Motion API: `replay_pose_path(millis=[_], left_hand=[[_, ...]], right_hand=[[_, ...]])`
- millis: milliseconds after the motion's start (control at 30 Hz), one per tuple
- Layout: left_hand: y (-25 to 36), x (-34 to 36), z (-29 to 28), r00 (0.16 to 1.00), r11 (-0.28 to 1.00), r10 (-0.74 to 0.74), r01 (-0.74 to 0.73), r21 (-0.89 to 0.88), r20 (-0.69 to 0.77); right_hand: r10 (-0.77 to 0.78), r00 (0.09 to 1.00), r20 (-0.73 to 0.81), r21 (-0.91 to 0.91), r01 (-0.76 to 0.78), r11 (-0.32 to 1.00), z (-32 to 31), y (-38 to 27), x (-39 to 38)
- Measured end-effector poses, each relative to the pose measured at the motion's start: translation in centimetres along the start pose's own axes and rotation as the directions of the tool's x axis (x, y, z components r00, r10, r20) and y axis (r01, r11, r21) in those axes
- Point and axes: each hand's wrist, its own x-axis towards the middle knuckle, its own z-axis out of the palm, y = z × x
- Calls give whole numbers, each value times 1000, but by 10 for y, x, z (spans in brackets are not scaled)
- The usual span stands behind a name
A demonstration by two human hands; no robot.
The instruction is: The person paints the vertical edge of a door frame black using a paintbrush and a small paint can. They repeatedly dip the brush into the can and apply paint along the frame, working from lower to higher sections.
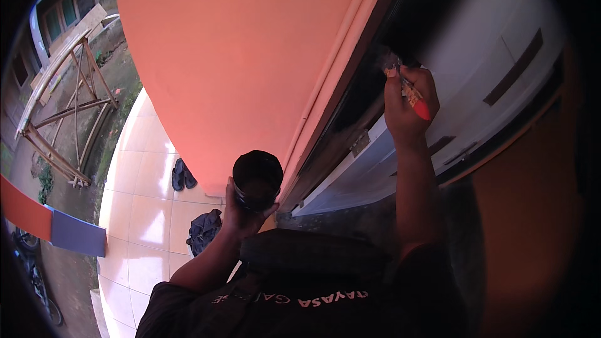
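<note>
My left hand is wrapped round a black cup-like container, its round opening facing up. What is inside is too dark to make out. Higher up on the right, my right hand grips a paintbrush with a worn, paint-spotted handle and a red end. The brush's head is close to the dark door frame; in the shadow I cannot tell whether it touches.
An orange wall stands left of the frame, and a white door with a hinge on the right. Black sandals and a dark bag or cloth lie on the tiled floor. A bamboo frame stands outside.
</note>
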Motion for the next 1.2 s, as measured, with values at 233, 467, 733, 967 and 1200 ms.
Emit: replay_pose_path(millis=[233,467,733,967,1200], left_hand=[[-4,-1,-5,999,1000,-20,19,-21,-29],[-4,-5,-2,1000,1000,5,-6,-9,-28],[-2,-9,0,998,1000,8,-6,30,-70],[-10,-9,-2,1000,999,-11,11,35,8],[-10,-13,0,999,1000,9,-9,12,-52]], right_hand=[[-99,976,-196,-19,97,995,3,-7,18],[208,902,379,139,-278,951,-3,-46,-171],[74,961,268,118,-109,987,-13,-12,-64],[-264,959,-103,-105,254,962,-27,5,47],[-194,880,434,-75,250,965,-20,-1,-80]])
